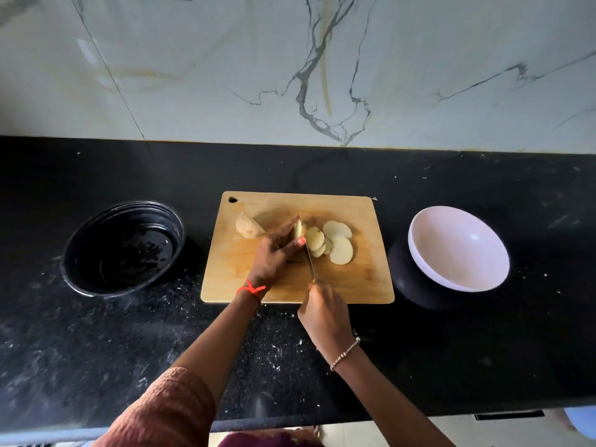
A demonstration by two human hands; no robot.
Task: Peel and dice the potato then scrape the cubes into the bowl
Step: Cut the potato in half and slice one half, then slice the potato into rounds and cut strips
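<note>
A wooden cutting board [361, 279] lies in the middle of the black counter. My left hand [274, 253] grips a small potato piece [297, 229] on the board. My right hand [325, 314] holds a knife [309, 261] by its handle, the blade set against the right side of that piece. Several pale round potato slices [337, 241] lie fanned out just right of the blade. Another potato half [247, 225] sits at the board's upper left. A white bowl [458, 250] stands tilted to the right of the board.
A black round container [124, 248] stands on the counter [96, 350] left of the board. A marble wall rises behind the counter. The counter's front edge runs along the bottom of the view, with floor below it.
</note>
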